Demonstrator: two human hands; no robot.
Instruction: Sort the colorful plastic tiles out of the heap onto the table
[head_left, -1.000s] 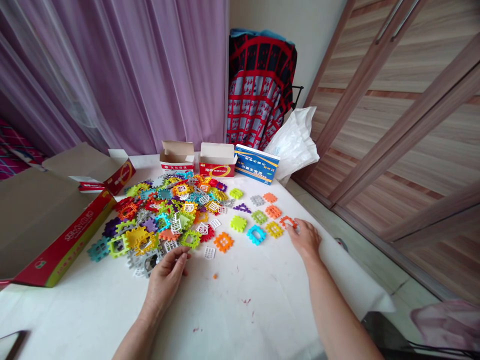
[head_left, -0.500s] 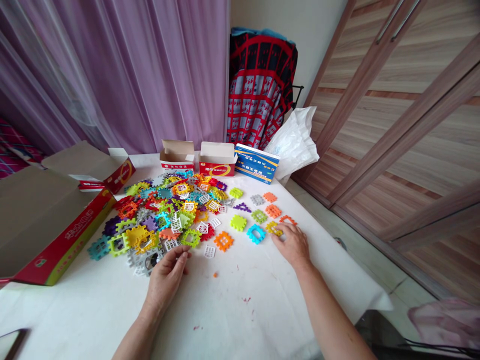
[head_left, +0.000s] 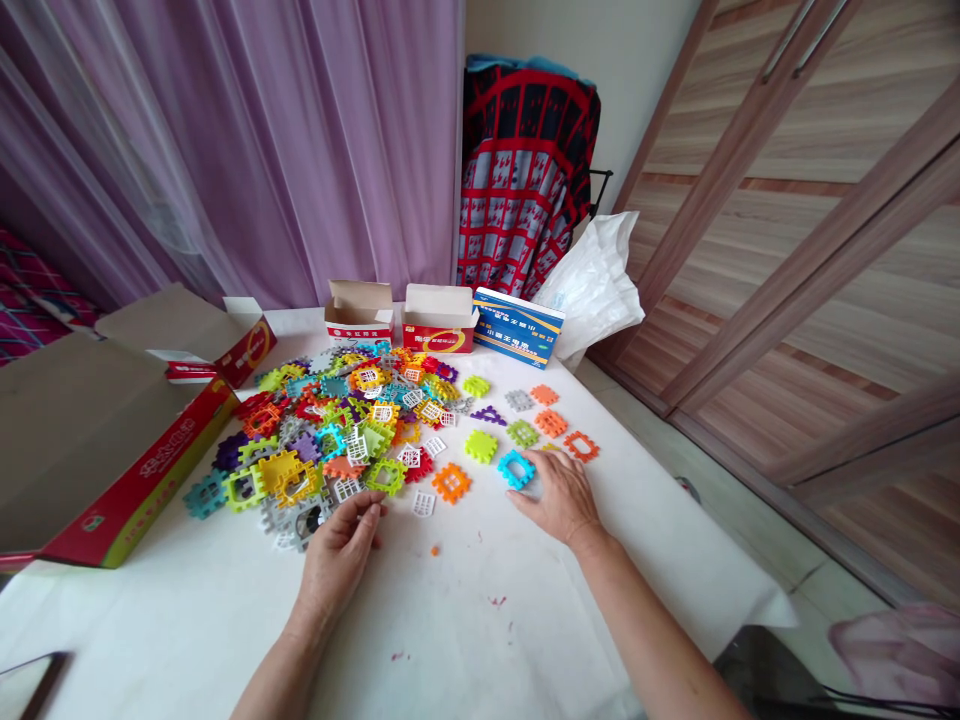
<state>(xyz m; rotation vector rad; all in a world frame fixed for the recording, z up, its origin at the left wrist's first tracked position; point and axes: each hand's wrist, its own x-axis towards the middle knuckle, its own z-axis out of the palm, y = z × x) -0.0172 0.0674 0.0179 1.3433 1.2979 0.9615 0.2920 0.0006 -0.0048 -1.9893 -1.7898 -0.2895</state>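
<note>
Fingers of the left hand are curled, with the thumb close to the forefinger, just beside the near edge of the heap of coloured pieces; whether they pinch something small, I cannot tell. The right hand is palm down, its thumb and forefinger spread apart around a blue frame piece, while its other fingers cover most of a yellow piece. The blue frame piece lies on the surface between this thumb and forefinger, and it seems touched by them, but if it is gripped cannot be seen. To its left is an orange window piece; just beyond the right hand, an orange frame piece lies flat. The surface is white and carries some small reddish stains. At its left side stands a large open red box, and along the far edge are two small open boxes, a white-and-red one and a red one, beside a blue box. Behind these are a white plastic bag, a purple curtain and, to the right, wooden wardrobe doors.
</note>
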